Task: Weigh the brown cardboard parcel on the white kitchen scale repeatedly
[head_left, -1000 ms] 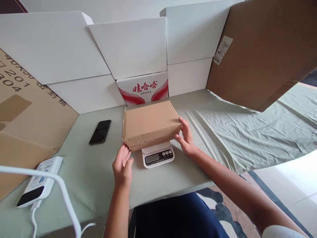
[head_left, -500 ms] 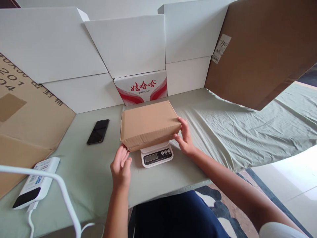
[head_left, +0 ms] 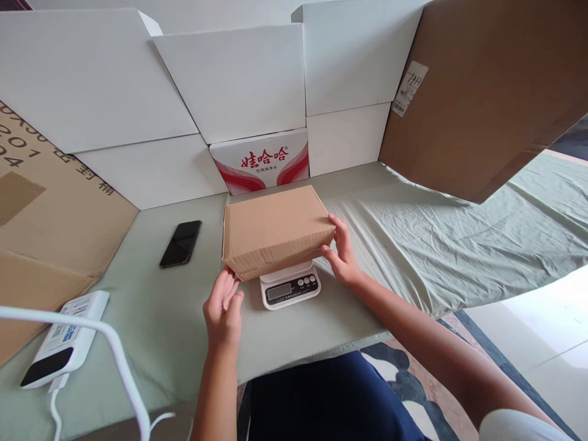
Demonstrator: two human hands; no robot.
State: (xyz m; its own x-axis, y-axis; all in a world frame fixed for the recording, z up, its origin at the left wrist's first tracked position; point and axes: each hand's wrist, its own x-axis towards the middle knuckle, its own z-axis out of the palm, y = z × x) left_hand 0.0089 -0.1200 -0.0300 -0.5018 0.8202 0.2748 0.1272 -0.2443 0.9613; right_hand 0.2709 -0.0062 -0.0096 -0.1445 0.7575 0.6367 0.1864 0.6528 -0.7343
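A closed brown cardboard box lies over a white digital kitchen scale, covering its weighing plate. Only the scale's front panel, with a small display and round buttons, juts out toward me; I cannot read anything on the display. My left hand holds the box's near left corner from below, fingertips partly hidden under it. On the other side, my right hand grips the near right corner, fingers on the side and thumb at the lower front edge.
Left of the box lies a black smartphone. A white device with a cable rests at the near left. White boxes, a red-and-white carton and large brown cardboard panels wall in the green cloth-covered table.
Both hands keep their places on the box, which stays on the scale. The whole view has shifted very slightly.
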